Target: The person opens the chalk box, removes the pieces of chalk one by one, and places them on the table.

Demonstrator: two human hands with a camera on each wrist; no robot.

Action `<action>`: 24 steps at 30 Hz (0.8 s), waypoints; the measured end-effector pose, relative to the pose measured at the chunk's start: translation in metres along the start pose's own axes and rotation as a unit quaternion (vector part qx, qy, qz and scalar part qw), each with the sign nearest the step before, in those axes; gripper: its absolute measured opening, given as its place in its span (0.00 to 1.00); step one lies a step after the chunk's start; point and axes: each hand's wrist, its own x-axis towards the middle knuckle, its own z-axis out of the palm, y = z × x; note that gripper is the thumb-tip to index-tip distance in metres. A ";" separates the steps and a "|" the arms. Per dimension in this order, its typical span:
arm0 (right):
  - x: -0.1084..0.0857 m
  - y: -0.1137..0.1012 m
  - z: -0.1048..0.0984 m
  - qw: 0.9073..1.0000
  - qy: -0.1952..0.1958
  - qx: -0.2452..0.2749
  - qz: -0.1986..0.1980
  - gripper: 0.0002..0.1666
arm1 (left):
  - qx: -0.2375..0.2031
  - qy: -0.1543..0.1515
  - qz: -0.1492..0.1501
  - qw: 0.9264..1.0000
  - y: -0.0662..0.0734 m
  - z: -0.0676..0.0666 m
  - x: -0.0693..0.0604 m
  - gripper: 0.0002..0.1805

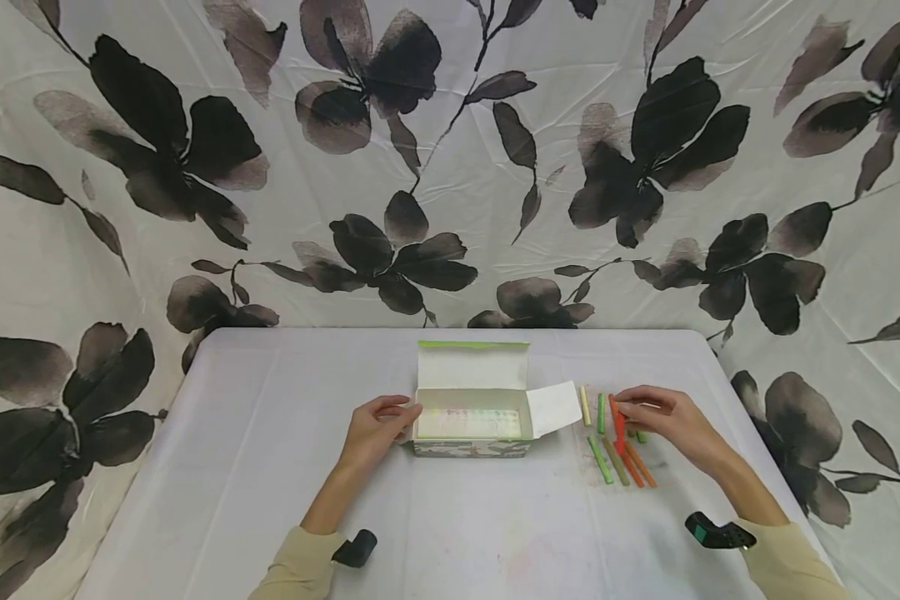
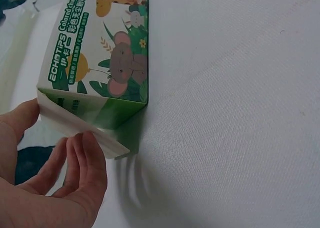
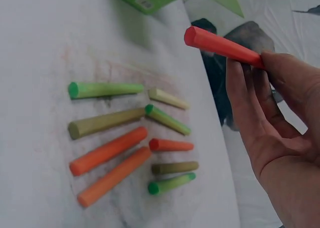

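Note:
A cardboard chalk box [image 1: 468, 448], printed with animals and lettered "Colored chalk", stands with its lid up. My left hand [image 1: 375, 433] holds its left side; in the left wrist view, thumb and fingers pinch the edges of a white-sided end flap [image 2: 75, 125]. Right of the box, my right hand [image 1: 671, 421] grips a red chalk stick [image 3: 220, 44] by one end, raised above the table in the right wrist view. Beneath it lie several chalk sticks in two rows, among them a green one [image 3: 105, 90], an olive one [image 3: 105, 123] and an orange one [image 3: 112, 175].
The box's right flap [image 1: 555, 408] sticks out toward the chalk. Inside the box is a pale, faintly coloured surface; what it is I cannot tell. Chalk dust marks the white tablecloth [image 1: 270, 392]. A floral curtain [image 1: 450, 167] hangs behind the table.

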 end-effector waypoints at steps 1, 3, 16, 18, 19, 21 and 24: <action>-0.002 0.002 -0.002 1.000 0.001 -0.002 0.003 0.26 | 0.004 0.001 0.000 1.000 0.000 0.000 0.000 0.22; -0.005 0.008 -0.005 1.000 0.003 -0.009 0.008 0.26 | 0.010 0.003 -0.002 1.000 0.000 0.000 0.000 0.22; -0.022 0.038 -0.023 0.997 0.015 -0.035 0.063 0.27 | 0.040 0.016 0.004 0.999 0.006 -0.006 -0.001 0.20; -0.023 0.042 -0.024 0.997 0.017 -0.041 0.070 0.27 | 0.051 0.020 0.005 0.998 0.008 -0.008 -0.001 0.19; -0.023 0.045 -0.024 0.996 0.018 -0.046 0.071 0.27 | 0.055 0.022 0.004 0.998 0.008 -0.009 -0.001 0.19; -0.024 0.049 -0.025 0.995 0.019 -0.063 0.074 0.26 | 0.063 0.025 0.005 0.998 0.009 -0.010 -0.001 0.18; -0.025 0.056 -0.025 0.994 0.014 -0.081 0.072 0.25 | 0.071 0.028 0.009 0.997 0.010 -0.012 -0.002 0.18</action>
